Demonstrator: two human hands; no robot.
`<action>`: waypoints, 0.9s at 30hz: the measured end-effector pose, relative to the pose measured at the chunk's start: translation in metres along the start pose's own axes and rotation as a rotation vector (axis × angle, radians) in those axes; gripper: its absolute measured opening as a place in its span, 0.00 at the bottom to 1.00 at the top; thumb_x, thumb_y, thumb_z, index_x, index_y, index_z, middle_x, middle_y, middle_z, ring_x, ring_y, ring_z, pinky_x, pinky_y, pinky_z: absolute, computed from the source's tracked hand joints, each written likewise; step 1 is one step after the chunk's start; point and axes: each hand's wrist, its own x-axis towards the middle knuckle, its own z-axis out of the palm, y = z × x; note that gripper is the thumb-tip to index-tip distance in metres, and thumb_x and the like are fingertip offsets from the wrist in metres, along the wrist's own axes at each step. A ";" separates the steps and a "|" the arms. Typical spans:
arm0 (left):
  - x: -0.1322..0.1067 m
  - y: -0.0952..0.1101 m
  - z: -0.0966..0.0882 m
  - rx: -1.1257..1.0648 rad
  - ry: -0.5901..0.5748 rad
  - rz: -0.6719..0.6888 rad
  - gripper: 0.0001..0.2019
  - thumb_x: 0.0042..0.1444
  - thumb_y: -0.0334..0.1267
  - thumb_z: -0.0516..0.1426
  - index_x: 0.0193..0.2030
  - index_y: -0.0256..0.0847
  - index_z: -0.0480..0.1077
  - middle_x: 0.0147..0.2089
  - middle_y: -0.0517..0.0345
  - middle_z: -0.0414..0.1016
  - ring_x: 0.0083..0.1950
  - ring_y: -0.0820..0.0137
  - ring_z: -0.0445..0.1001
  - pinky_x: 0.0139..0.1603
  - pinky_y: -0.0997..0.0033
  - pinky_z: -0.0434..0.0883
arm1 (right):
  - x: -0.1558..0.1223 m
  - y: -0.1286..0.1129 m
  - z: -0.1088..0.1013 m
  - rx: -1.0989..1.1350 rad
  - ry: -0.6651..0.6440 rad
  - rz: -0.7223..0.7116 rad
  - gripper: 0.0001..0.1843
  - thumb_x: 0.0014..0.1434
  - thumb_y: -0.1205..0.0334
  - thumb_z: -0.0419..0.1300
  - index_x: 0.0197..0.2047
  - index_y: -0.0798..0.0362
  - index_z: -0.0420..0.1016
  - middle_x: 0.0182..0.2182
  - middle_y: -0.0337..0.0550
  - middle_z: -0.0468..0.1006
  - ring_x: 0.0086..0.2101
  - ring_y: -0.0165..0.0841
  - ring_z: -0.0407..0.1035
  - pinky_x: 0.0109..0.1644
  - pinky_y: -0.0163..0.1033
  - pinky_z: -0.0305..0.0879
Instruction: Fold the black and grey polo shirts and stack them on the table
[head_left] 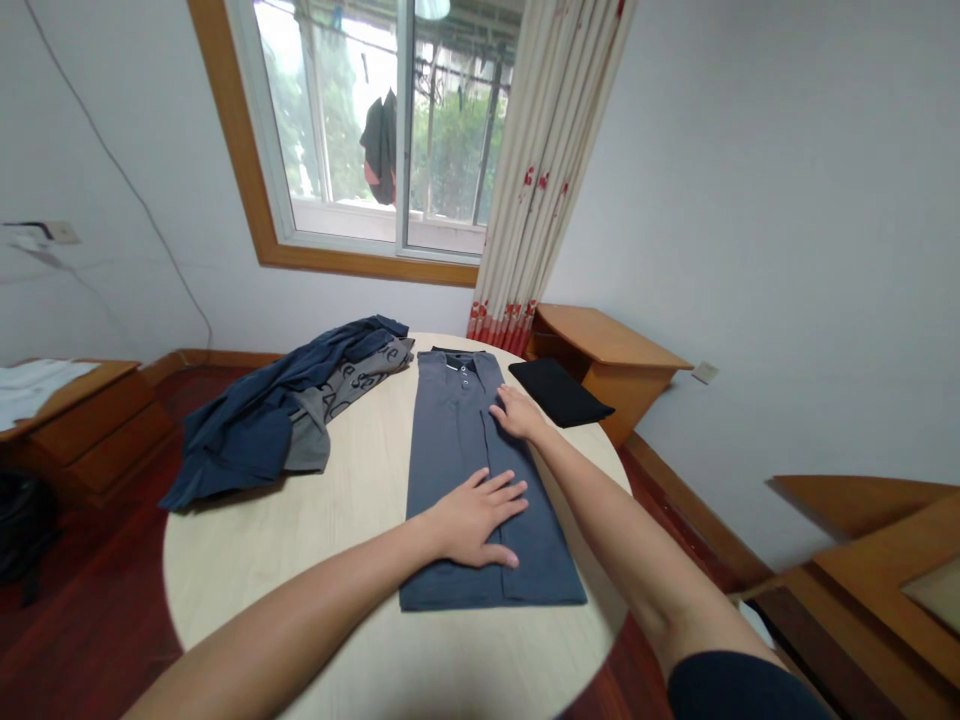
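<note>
A grey-blue shirt (446,440), folded into a long narrow shape, lies flat on the round table (352,560). Its collar and small buttons point toward the window. My left hand (484,520) rests on the lower middle of the shirt, fingers spread and palm down. Farther up, my right hand (517,412) touches the shirt's right edge near the collar, with its fingers stretched out. Neither hand grips the cloth. To the right of the collar lies a folded black garment (561,392).
A loose heap of dark blue clothes (255,430) and a grey printed garment (367,380) lies at the table's left. Behind the table hangs a curtain (551,170) beside the window. Wooden cabinets (607,345) stand at the back right, with a nightstand (97,430) at left.
</note>
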 end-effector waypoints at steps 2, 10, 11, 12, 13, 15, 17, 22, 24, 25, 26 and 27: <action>0.001 -0.005 0.008 -0.030 -0.028 0.012 0.38 0.61 0.63 0.51 0.72 0.44 0.56 0.74 0.45 0.51 0.76 0.51 0.45 0.73 0.40 0.44 | 0.019 0.003 0.004 -0.004 -0.039 0.034 0.34 0.71 0.50 0.45 0.72 0.63 0.50 0.72 0.56 0.47 0.71 0.42 0.41 0.73 0.45 0.36; -0.004 0.000 -0.003 -0.125 -0.120 -0.018 0.41 0.64 0.65 0.44 0.73 0.37 0.52 0.75 0.43 0.48 0.76 0.51 0.42 0.73 0.38 0.42 | 0.089 0.008 0.033 -0.052 -0.122 0.071 0.37 0.71 0.44 0.37 0.75 0.59 0.43 0.74 0.50 0.39 0.72 0.39 0.36 0.72 0.52 0.35; -0.003 0.001 -0.005 -0.123 -0.124 -0.020 0.41 0.64 0.65 0.44 0.73 0.36 0.52 0.75 0.43 0.48 0.76 0.51 0.42 0.73 0.38 0.43 | 0.097 0.009 0.036 -0.045 -0.111 0.070 0.38 0.71 0.43 0.36 0.75 0.59 0.41 0.74 0.50 0.38 0.72 0.39 0.36 0.72 0.52 0.35; -0.003 0.000 -0.006 -0.114 -0.122 -0.018 0.41 0.64 0.65 0.44 0.73 0.36 0.52 0.75 0.43 0.49 0.76 0.51 0.43 0.73 0.39 0.43 | 0.105 0.011 0.038 -0.037 -0.104 0.068 0.39 0.70 0.42 0.36 0.75 0.59 0.40 0.74 0.50 0.38 0.72 0.39 0.35 0.72 0.52 0.35; -0.002 0.000 -0.005 -0.096 -0.114 -0.014 0.41 0.64 0.65 0.45 0.73 0.36 0.52 0.75 0.43 0.49 0.76 0.50 0.44 0.73 0.39 0.44 | 0.113 0.012 0.039 -0.029 -0.103 0.066 0.40 0.70 0.42 0.36 0.75 0.59 0.40 0.74 0.50 0.38 0.72 0.39 0.35 0.72 0.52 0.35; -0.001 -0.004 0.001 -0.036 -0.082 0.009 0.39 0.65 0.63 0.46 0.73 0.36 0.53 0.74 0.44 0.52 0.75 0.50 0.47 0.72 0.39 0.49 | 0.130 0.016 0.041 -0.019 -0.102 0.069 0.40 0.70 0.42 0.36 0.75 0.59 0.40 0.74 0.50 0.38 0.72 0.39 0.35 0.72 0.52 0.35; 0.000 -0.010 0.010 0.054 -0.040 0.049 0.33 0.67 0.57 0.47 0.71 0.37 0.56 0.73 0.46 0.55 0.74 0.50 0.53 0.69 0.41 0.56 | 0.148 0.019 0.042 -0.008 -0.102 0.081 0.39 0.70 0.42 0.36 0.75 0.58 0.40 0.74 0.50 0.39 0.72 0.39 0.35 0.72 0.53 0.35; 0.007 -0.023 0.038 0.265 0.097 0.111 0.20 0.72 0.43 0.44 0.65 0.45 0.64 0.69 0.57 0.64 0.69 0.56 0.63 0.62 0.50 0.67 | 0.189 0.030 0.047 0.029 -0.091 0.102 0.39 0.69 0.41 0.38 0.75 0.56 0.40 0.74 0.49 0.37 0.72 0.42 0.35 0.72 0.58 0.37; 0.009 -0.026 0.045 0.311 0.147 0.114 0.19 0.72 0.43 0.44 0.64 0.47 0.65 0.68 0.59 0.66 0.68 0.58 0.65 0.61 0.53 0.68 | 0.202 0.035 0.051 0.055 -0.070 0.102 0.39 0.69 0.41 0.39 0.75 0.55 0.42 0.74 0.48 0.37 0.72 0.42 0.35 0.71 0.60 0.36; 0.009 -0.027 0.048 0.326 0.164 0.114 0.19 0.72 0.43 0.44 0.64 0.48 0.66 0.68 0.60 0.66 0.67 0.59 0.66 0.61 0.54 0.69 | 0.208 0.038 0.054 0.081 -0.054 0.099 0.39 0.69 0.41 0.40 0.75 0.55 0.43 0.74 0.48 0.37 0.72 0.43 0.35 0.71 0.60 0.35; 0.010 -0.027 0.050 0.337 0.176 0.115 0.18 0.72 0.42 0.44 0.63 0.49 0.66 0.68 0.61 0.66 0.67 0.60 0.66 0.61 0.56 0.69 | 0.213 0.041 0.056 0.123 -0.033 0.097 0.39 0.69 0.41 0.42 0.74 0.54 0.45 0.74 0.48 0.38 0.72 0.43 0.35 0.71 0.61 0.34; 0.010 -0.028 0.051 0.344 0.182 0.117 0.18 0.73 0.42 0.44 0.63 0.50 0.66 0.68 0.62 0.66 0.67 0.61 0.66 0.61 0.57 0.68 | 0.218 0.045 0.058 0.188 -0.006 0.097 0.39 0.68 0.41 0.44 0.74 0.54 0.48 0.74 0.49 0.40 0.72 0.43 0.35 0.72 0.61 0.31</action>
